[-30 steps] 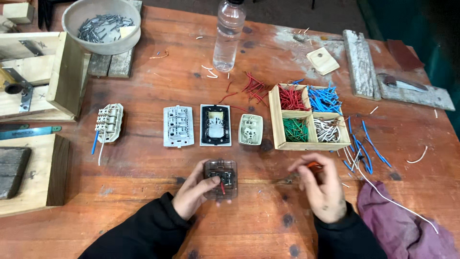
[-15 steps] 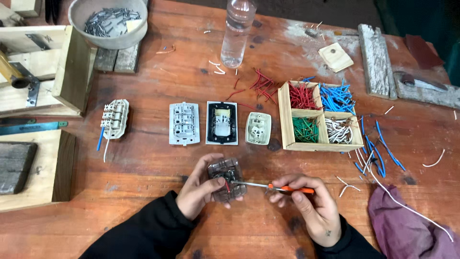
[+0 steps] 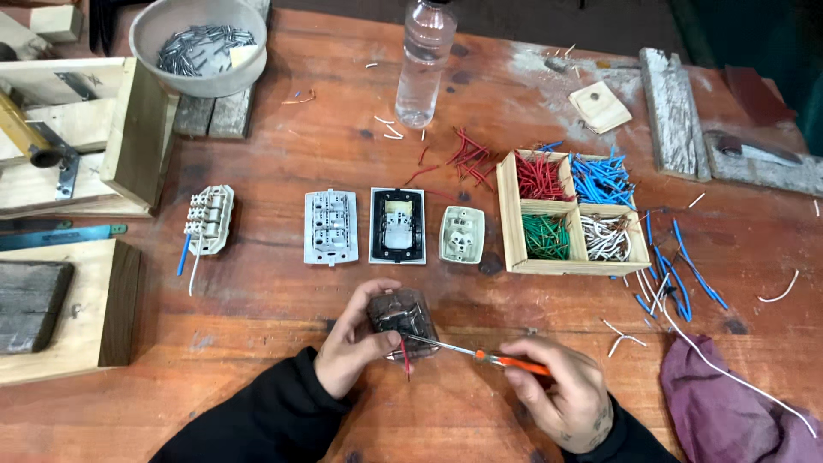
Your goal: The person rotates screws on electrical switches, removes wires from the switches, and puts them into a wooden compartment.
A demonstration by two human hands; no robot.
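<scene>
Left hand (image 3: 356, 347): lower centre of frame, fingers curled round a dark switch module (image 3: 403, 319), holding it just above the wooden table (image 3: 283, 163); a short red wire (image 3: 405, 358) hangs from the module's lower edge.

Right hand (image 3: 561, 394): lower right of centre, closed in a loose fist on an orange-handled screwdriver (image 3: 506, 360); the metal tip meets the module's lower right side.

Change from half a second ago: the screwdriver now slopes up to the left rather than lying level, and the right hand sits lower in frame. The module is in much the same place.

Row above the hands: white switch back (image 3: 330, 226), black-framed switch (image 3: 397, 225), small pale socket (image 3: 461, 234). Right of these, a wooden tray (image 3: 512, 231) of sorted wire pieces.

Obscured: the module's terminals are too small to read; the forearms are cut off at the bottom edge.
</scene>
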